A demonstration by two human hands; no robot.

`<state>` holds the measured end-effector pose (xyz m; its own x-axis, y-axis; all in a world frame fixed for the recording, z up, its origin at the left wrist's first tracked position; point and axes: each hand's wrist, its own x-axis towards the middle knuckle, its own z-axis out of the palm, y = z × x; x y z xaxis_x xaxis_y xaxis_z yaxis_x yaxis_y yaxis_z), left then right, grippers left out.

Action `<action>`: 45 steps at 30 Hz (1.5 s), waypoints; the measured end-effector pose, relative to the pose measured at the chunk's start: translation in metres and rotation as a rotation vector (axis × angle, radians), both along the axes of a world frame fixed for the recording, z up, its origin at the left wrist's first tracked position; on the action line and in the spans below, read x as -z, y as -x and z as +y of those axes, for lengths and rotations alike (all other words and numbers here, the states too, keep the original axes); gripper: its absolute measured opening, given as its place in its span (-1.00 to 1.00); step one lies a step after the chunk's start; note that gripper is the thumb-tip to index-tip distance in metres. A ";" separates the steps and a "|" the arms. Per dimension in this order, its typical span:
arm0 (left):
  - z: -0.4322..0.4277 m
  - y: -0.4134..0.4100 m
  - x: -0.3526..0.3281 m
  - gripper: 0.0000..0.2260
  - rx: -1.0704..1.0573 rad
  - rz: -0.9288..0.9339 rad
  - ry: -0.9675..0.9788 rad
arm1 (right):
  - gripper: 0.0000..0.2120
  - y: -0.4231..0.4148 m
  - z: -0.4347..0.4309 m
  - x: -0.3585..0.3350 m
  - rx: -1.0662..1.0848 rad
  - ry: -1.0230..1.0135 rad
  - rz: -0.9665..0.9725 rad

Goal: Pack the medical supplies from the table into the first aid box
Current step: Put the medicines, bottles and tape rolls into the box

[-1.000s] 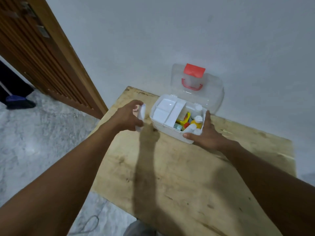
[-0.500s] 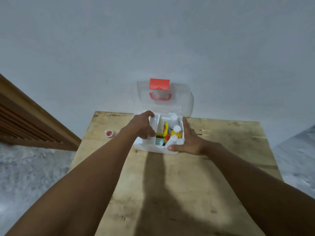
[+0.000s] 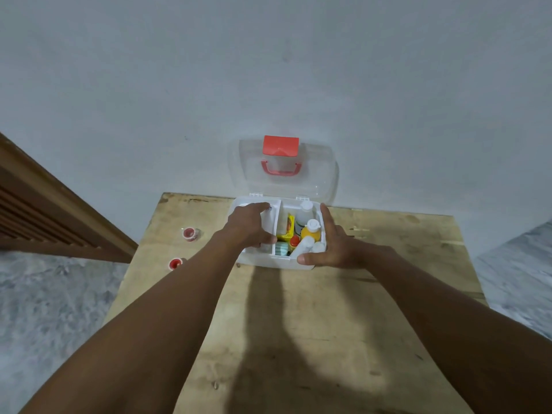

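The white first aid box (image 3: 285, 261) stands at the table's far edge, its clear lid (image 3: 316, 180) with red latch and handle raised against the wall. Its right half holds a yellow bottle (image 3: 310, 230), a white bottle (image 3: 305, 211), a yellow carton (image 3: 287, 229) and a teal striped pack (image 3: 280, 249). My left hand (image 3: 249, 227) is down in the white tray on the box's left side, fingers curled over a white bottle (image 3: 266, 217). My right hand (image 3: 331, 248) grips the box's right front corner, thumb on the front wall.
Two small red-lidded jars (image 3: 190, 233) (image 3: 175, 263) sit on the wooden table (image 3: 298, 339) near its left edge. A wooden door frame (image 3: 59, 216) runs down the left. Grey speckled floor lies on both sides of the table.
My left hand carried the white bottle from beside the box into its left tray. My head turned to face the box squarely, bringing the two red-lidded jars into view. My right hand stayed on the box.
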<state>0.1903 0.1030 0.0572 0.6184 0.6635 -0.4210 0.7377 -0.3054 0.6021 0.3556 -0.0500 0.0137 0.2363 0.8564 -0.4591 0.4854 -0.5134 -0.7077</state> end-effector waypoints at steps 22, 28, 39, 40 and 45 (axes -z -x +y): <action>-0.083 0.172 0.049 -0.66 -0.601 -0.138 -0.585 | 0.43 0.002 -0.002 0.007 -0.010 -0.083 0.017; -0.027 0.175 0.091 -0.58 -0.388 -0.065 -0.677 | 0.35 0.011 0.003 -0.001 0.046 -0.063 -0.001; 0.053 0.131 0.130 -0.43 -0.188 -0.137 -0.343 | 0.18 0.021 0.001 -0.008 0.150 -0.015 0.002; 0.056 0.127 0.127 -0.49 -0.192 -0.184 -0.323 | 0.14 0.025 0.001 -0.012 0.154 -0.024 -0.009; 0.058 0.112 0.104 -0.91 -0.282 -0.357 -0.347 | -0.01 0.037 0.003 -0.024 0.159 -0.085 0.023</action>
<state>0.0787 0.1611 -0.0465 0.4613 0.8857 0.0534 0.5887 -0.3505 0.7284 0.3184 -0.0470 0.0372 0.3626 0.8449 -0.3932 0.3860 -0.5202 -0.7618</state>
